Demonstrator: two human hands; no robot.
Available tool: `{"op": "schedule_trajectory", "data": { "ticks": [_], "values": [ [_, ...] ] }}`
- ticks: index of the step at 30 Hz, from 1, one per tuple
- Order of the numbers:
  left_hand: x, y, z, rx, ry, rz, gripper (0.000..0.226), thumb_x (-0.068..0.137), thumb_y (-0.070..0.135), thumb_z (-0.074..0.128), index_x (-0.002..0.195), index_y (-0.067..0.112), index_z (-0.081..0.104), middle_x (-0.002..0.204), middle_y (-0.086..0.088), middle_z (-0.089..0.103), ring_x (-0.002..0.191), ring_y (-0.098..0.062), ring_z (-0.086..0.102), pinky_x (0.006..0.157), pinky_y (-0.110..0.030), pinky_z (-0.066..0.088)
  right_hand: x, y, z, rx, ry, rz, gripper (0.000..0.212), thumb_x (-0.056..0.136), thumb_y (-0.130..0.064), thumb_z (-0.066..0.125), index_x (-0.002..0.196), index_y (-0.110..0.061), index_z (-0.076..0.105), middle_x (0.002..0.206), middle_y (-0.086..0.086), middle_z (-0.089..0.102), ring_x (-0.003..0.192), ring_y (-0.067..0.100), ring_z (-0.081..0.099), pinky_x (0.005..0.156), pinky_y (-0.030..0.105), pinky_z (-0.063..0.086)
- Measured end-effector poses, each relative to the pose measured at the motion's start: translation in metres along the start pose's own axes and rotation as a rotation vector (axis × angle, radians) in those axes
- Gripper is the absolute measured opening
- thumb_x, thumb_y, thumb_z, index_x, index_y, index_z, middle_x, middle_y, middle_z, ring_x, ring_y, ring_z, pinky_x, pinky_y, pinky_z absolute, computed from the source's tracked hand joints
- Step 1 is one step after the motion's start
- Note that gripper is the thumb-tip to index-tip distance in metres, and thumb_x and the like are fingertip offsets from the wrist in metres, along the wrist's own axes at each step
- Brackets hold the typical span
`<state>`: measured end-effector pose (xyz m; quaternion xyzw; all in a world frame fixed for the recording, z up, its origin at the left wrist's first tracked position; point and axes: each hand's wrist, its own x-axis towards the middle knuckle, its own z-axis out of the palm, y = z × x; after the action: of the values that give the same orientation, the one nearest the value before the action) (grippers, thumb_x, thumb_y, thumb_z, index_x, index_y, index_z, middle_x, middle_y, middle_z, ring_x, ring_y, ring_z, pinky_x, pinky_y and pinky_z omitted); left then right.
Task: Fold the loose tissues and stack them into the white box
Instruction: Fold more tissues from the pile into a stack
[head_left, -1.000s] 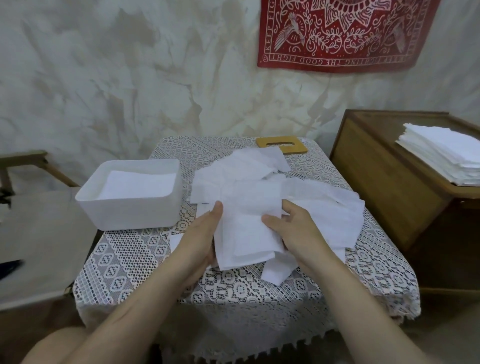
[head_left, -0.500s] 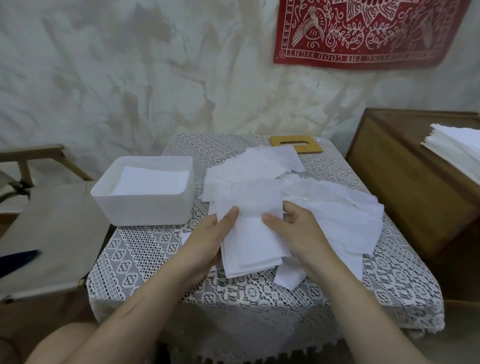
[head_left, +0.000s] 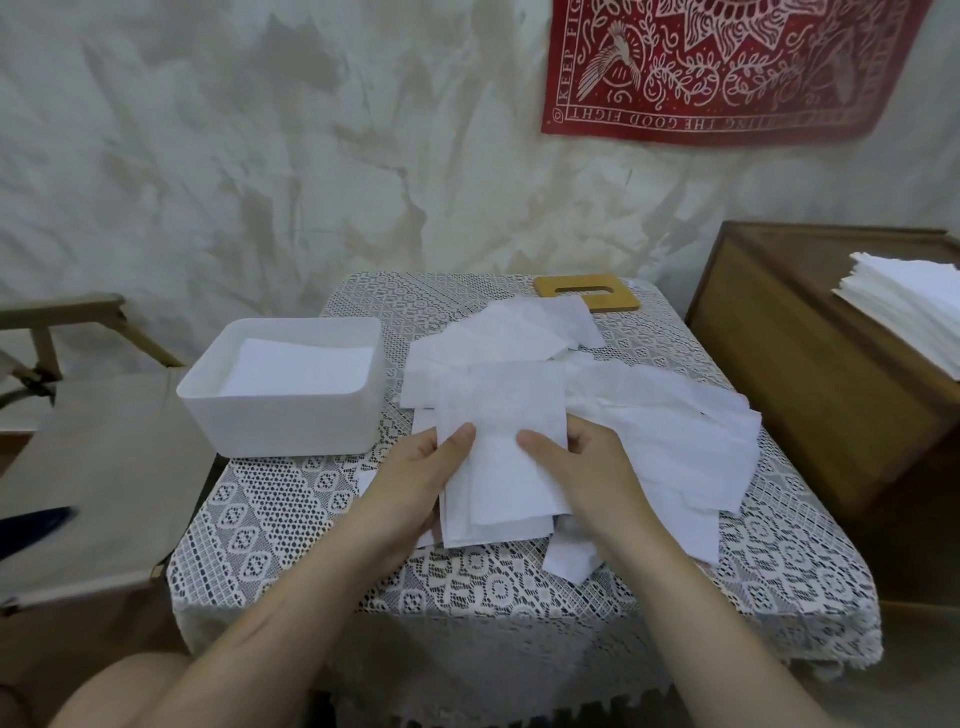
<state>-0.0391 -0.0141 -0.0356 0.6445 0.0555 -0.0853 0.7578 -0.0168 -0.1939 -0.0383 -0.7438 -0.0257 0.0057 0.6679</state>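
Note:
A folded white tissue (head_left: 501, 410) is held upright between both hands above a heap of loose tissues (head_left: 670, 436) on the lace-covered table (head_left: 291, 525). My left hand (head_left: 415, 483) grips the tissue's left edge, thumb on top. Its right edge is gripped by my right hand (head_left: 587, 467), thumb on the front. The white box (head_left: 291, 421) stands on the table to the left of my hands, with folded tissues (head_left: 301, 364) lying flat inside it.
A wooden lid with a slot (head_left: 587, 293) lies at the table's far edge. A wooden cabinet (head_left: 810, 374) on the right carries a tall stack of white tissues (head_left: 914, 306). A folding chair (head_left: 93, 467) stands at the left.
Both hands have drawn closer together on the tissue, making it narrower. The camera has turned left, so everything sits further right in view.

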Motion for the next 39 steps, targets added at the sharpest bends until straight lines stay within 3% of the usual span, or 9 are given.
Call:
{"op": "schedule_trajectory", "data": {
  "ticks": [2, 9, 14, 18, 25, 28, 32, 36, 39],
  "values": [
    [-0.001, 0.0, 0.001, -0.015, 0.02, 0.004, 0.029, 0.106, 0.028, 0.052, 0.114, 0.007, 0.071, 0.107, -0.009, 0.08, 0.095, -0.021, 0.078, 0.074, -0.032, 0.062, 0.001, 0.002, 0.001, -0.016, 0.033, -0.014, 0.004, 0.093, -0.021, 0.072, 0.093, -0.025, 0.074, 0.09, -0.007, 0.078, 0.087, 0.012, 0.073, 0.067, 0.023, 0.054],
    [-0.002, 0.003, -0.001, -0.055, 0.043, -0.012, 0.03, 0.108, 0.033, 0.047, 0.122, 0.017, 0.068, 0.114, 0.0, 0.079, 0.106, -0.019, 0.076, 0.081, -0.037, 0.06, 0.007, 0.003, -0.007, -0.097, 0.141, -0.109, 0.015, 0.094, -0.03, 0.071, 0.081, -0.026, 0.065, 0.066, -0.005, 0.061, 0.066, 0.019, 0.054, 0.066, 0.035, 0.039],
    [-0.003, 0.004, 0.001, -0.074, 0.053, -0.024, 0.03, 0.109, 0.036, 0.045, 0.123, 0.02, 0.067, 0.113, 0.003, 0.079, 0.104, -0.016, 0.076, 0.088, -0.04, 0.057, 0.004, -0.001, -0.004, 0.063, 0.069, -0.032, 0.008, 0.095, -0.02, 0.071, 0.089, -0.016, 0.069, 0.084, 0.018, 0.073, 0.069, 0.022, 0.063, 0.064, 0.033, 0.044],
    [-0.002, 0.003, 0.002, -0.093, 0.054, -0.022, 0.032, 0.108, 0.038, 0.046, 0.124, 0.018, 0.067, 0.114, 0.002, 0.079, 0.105, -0.016, 0.076, 0.085, -0.037, 0.057, -0.001, -0.001, 0.006, 0.095, 0.053, -0.008, 0.007, 0.097, -0.018, 0.068, 0.093, -0.012, 0.067, 0.069, -0.001, 0.072, 0.054, 0.008, 0.061, 0.053, 0.024, 0.042],
    [-0.002, 0.002, 0.0, -0.051, 0.039, -0.017, 0.04, 0.104, 0.049, 0.056, 0.125, 0.017, 0.069, 0.118, -0.008, 0.077, 0.113, -0.033, 0.072, 0.109, -0.069, 0.041, 0.0, 0.004, 0.016, 0.031, 0.079, -0.02, 0.008, 0.094, -0.021, 0.071, 0.088, -0.019, 0.068, 0.081, 0.009, 0.076, 0.074, 0.026, 0.071, 0.069, 0.042, 0.052],
    [0.0, -0.001, -0.001, -0.027, 0.038, -0.011, 0.035, 0.106, 0.037, 0.054, 0.131, 0.015, 0.065, 0.118, -0.008, 0.077, 0.112, -0.031, 0.073, 0.106, -0.062, 0.049, 0.0, 0.005, 0.015, -0.027, 0.07, -0.041, 0.007, 0.092, -0.025, 0.072, 0.087, -0.023, 0.068, 0.082, 0.006, 0.075, 0.084, 0.031, 0.072, 0.077, 0.051, 0.056],
    [0.001, -0.003, -0.001, -0.042, 0.042, 0.008, 0.027, 0.108, 0.026, 0.05, 0.126, 0.014, 0.065, 0.114, -0.004, 0.079, 0.106, -0.022, 0.075, 0.092, -0.043, 0.058, 0.003, 0.008, 0.009, -0.144, 0.116, -0.046, 0.006, 0.09, -0.032, 0.074, 0.089, -0.03, 0.068, 0.085, -0.005, 0.071, 0.082, 0.018, 0.07, 0.074, 0.039, 0.054],
    [0.0, -0.002, -0.001, -0.044, 0.041, 0.014, 0.026, 0.108, 0.027, 0.05, 0.126, 0.015, 0.066, 0.115, -0.004, 0.078, 0.108, -0.024, 0.075, 0.096, -0.045, 0.058, 0.003, 0.002, 0.004, -0.113, 0.043, 0.04, 0.012, 0.094, -0.036, 0.071, 0.102, -0.028, 0.07, 0.089, -0.004, 0.074, 0.065, 0.005, 0.068, 0.06, 0.025, 0.049],
    [0.002, -0.003, -0.003, -0.015, 0.041, 0.017, 0.027, 0.107, 0.029, 0.052, 0.124, 0.015, 0.067, 0.116, -0.006, 0.078, 0.11, -0.028, 0.074, 0.101, -0.053, 0.055, 0.003, -0.001, 0.002, -0.025, -0.031, 0.065, 0.02, 0.099, -0.023, 0.065, 0.099, -0.005, 0.072, 0.056, -0.013, 0.061, 0.036, -0.002, 0.045, 0.041, 0.011, 0.031]
  ]
}}
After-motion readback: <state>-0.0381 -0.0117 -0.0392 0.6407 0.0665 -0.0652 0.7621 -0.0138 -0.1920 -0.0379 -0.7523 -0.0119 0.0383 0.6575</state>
